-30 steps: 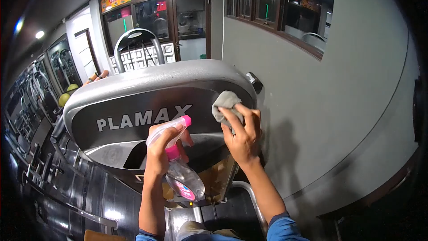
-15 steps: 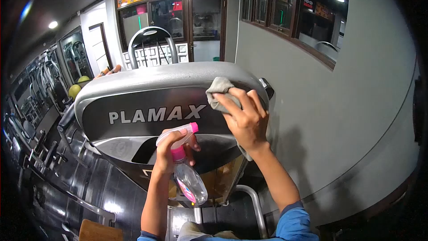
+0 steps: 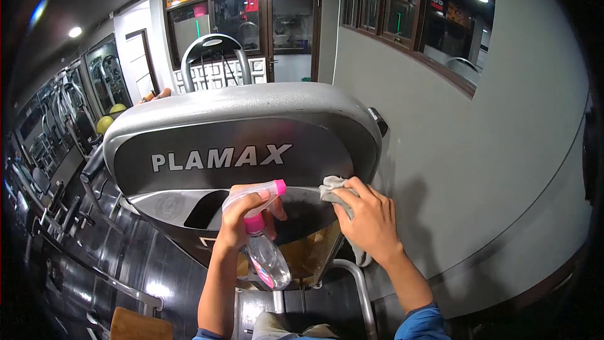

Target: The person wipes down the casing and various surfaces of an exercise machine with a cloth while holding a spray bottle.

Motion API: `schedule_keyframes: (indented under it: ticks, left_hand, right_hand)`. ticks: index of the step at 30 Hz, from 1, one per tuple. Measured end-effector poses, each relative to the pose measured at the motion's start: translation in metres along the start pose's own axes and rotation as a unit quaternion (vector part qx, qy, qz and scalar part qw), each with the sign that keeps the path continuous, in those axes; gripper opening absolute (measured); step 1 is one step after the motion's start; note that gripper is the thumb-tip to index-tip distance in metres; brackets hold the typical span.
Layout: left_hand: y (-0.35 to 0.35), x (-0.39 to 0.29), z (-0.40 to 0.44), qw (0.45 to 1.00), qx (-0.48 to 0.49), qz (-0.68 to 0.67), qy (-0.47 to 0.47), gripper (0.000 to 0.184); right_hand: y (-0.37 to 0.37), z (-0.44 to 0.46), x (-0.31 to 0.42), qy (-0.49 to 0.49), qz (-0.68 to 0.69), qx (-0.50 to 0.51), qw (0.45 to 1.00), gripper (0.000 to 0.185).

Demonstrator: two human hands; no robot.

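My left hand [image 3: 242, 217] is wrapped round the neck of a clear spray bottle [image 3: 267, 258] with a pink nozzle and collar, held in front of the machine's lower part. A grey cloth [image 3: 336, 190] is pinched in the fingers of my right hand [image 3: 371, 217]; it lies against the lower right part of the panel, and one end hangs below the hand. The dark panel [image 3: 182, 138] carries the white word PLAMAX and has a rounded silver frame [image 3: 251, 96] around its top and sides.
Close on the right is a grey wall [image 3: 516, 138] with windows. A curved metal tube [image 3: 358, 283] stands below my right hand. A brown pad [image 3: 141, 326] is at the lower left, with gym machines [image 3: 69, 107] beyond.
My right hand and the cloth have moved down from the panel's upper right to its lower right edge. The left hand keeps hold of the bottle. The view has shifted since the earliest frame.
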State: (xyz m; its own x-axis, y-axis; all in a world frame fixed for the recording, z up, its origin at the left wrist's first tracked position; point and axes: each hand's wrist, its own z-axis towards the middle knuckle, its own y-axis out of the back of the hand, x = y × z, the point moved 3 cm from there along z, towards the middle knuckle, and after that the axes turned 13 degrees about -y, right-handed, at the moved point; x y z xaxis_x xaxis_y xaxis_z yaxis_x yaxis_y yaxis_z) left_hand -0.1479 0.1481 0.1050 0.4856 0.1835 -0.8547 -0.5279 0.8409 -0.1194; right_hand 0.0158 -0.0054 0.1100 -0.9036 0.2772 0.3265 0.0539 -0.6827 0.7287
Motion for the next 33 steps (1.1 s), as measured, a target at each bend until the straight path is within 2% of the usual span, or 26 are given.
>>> schedule_keyframes:
  ticks: [2, 3, 6, 8, 10, 12, 14, 16, 18, 21, 23, 26, 28, 29, 30, 32, 33]
  left_hand:
    - [0.000, -0.001, 0.001, 1.000, 0.014, 0.007, 0.006, 0.045]
    - [-0.001, 0.000, 0.001, 0.999, 0.029, 0.013, 0.012, 0.045]
    - [-0.002, 0.000, 0.001, 1.000, 0.025, 0.017, 0.006, 0.044]
    - [-0.003, 0.000, 0.001, 1.000, 0.019, 0.011, 0.005, 0.044]
    - [-0.001, 0.001, 0.000, 1.000, 0.006, 0.009, 0.003, 0.043]
    - [0.000, -0.001, -0.002, 1.000, 0.017, 0.014, 0.008, 0.043]
    - [-0.001, -0.001, 0.000, 1.000, 0.024, 0.015, 0.009, 0.043]
    - [-0.003, 0.000, 0.002, 0.999, 0.033, 0.026, 0.017, 0.043]
    - [-0.004, 0.000, 0.001, 0.999, 0.031, 0.019, 0.016, 0.043]
    - [-0.001, -0.001, 0.001, 0.999, 0.033, 0.016, 0.015, 0.043]
    - [-0.001, -0.001, -0.001, 0.999, 0.041, 0.018, 0.016, 0.044]
    - [-0.003, -0.003, -0.004, 0.999, 0.042, 0.028, 0.010, 0.043]
    - [-0.006, -0.006, -0.007, 0.994, 0.093, 0.047, -0.028, 0.040]
    - [-0.013, -0.010, -0.007, 0.994, 0.064, 0.081, -0.034, 0.050]
    - [-0.014, -0.007, -0.008, 0.994, 0.064, 0.079, -0.034, 0.050]
    - [-0.012, -0.004, -0.011, 0.995, 0.030, 0.084, -0.040, 0.048]
    - [-0.012, -0.004, -0.011, 0.995, 0.029, 0.085, -0.040, 0.048]
  right_hand:
    - [-0.002, -0.006, -0.003, -0.054, 0.067, 0.026, 0.996, 0.025]
    - [-0.004, -0.005, -0.002, -0.056, 0.065, 0.029, 0.996, 0.025]
    - [-0.023, 0.003, 0.020, -0.027, 0.171, 0.099, 0.980, 0.019]
    - [-0.027, 0.003, 0.043, -0.026, 0.127, 0.151, 0.980, 0.019]
    - [-0.023, 0.001, 0.037, -0.040, 0.144, 0.120, 0.981, 0.019]
    - [-0.008, 0.000, 0.023, -0.105, 0.069, 0.078, 0.989, 0.020]
    - [-0.003, 0.002, 0.010, -0.132, 0.082, 0.097, 0.983, 0.020]
    - [-0.013, -0.003, 0.024, -0.094, 0.019, 0.059, 0.994, 0.022]
    - [-0.028, 0.001, 0.031, -0.031, 0.103, 0.080, 0.991, 0.025]
    - [-0.032, 0.004, 0.035, 0.019, 0.135, 0.110, 0.984, 0.025]
    - [-0.022, 0.001, 0.021, -0.013, 0.205, 0.079, 0.976, 0.026]
    - [-0.032, -0.024, -0.015, -0.062, 0.211, -0.110, 0.969, 0.029]
    - [-0.060, -0.049, -0.033, -0.060, 0.165, -0.216, 0.960, 0.035]
    - [-0.079, -0.062, -0.036, -0.072, 0.188, -0.232, 0.952, 0.033]
    - [-0.101, -0.072, -0.037, -0.083, 0.210, -0.248, 0.942, 0.031]
    - [-0.152, -0.090, -0.046, 0.043, 0.225, -0.289, 0.930, 0.022]
    - [-0.160, -0.087, -0.038, 0.103, 0.225, -0.227, 0.942, 0.016]
